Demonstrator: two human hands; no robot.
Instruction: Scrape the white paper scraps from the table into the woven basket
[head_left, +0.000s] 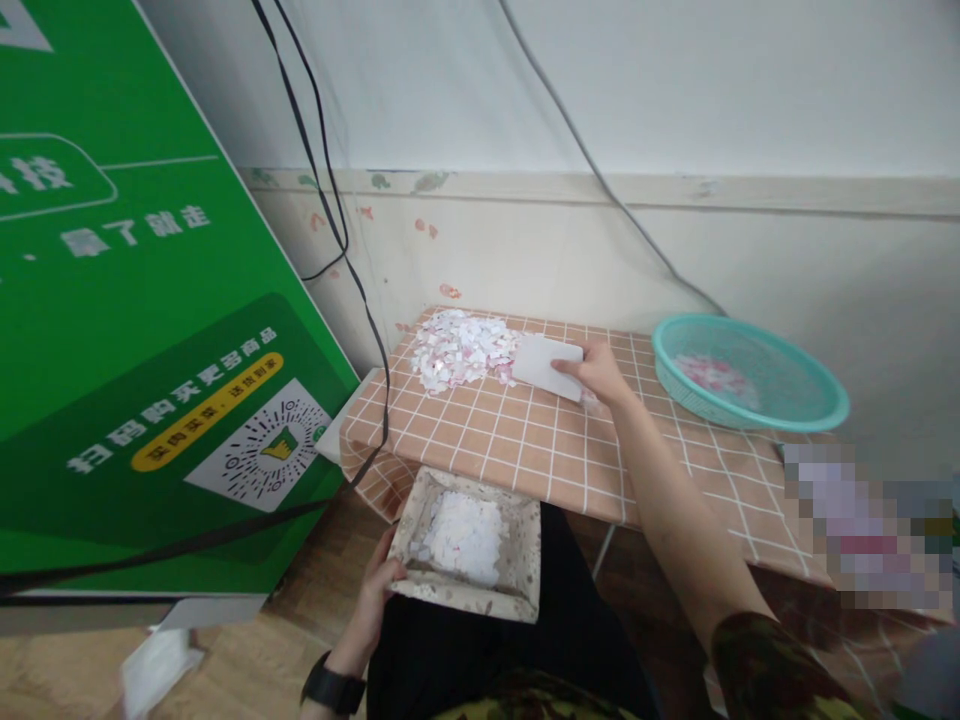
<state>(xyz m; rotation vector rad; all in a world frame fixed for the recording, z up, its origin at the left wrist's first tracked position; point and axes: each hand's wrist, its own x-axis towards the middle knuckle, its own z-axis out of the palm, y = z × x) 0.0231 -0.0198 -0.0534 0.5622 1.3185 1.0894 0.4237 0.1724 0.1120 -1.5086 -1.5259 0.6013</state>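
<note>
My right hand (598,371) grips a flat white card (541,364) over the table, thumb on top. The card's far edge meets a pile of white and pinkish paper scraps (459,348). Below the table's front edge, my left hand (377,588) is closed on the left corner of a speckled square tray (517,600), held above my lap. White paper scraps (466,535) lie inside that tray. The fingers under the tray are hidden.
A checked brown cloth (559,470) covers the table against the wall. At its right stands a teal plastic basket (844,405) with pink and white scraps. A green sign panel (45,350) rises at left, with dark cables (382,390) hanging before it.
</note>
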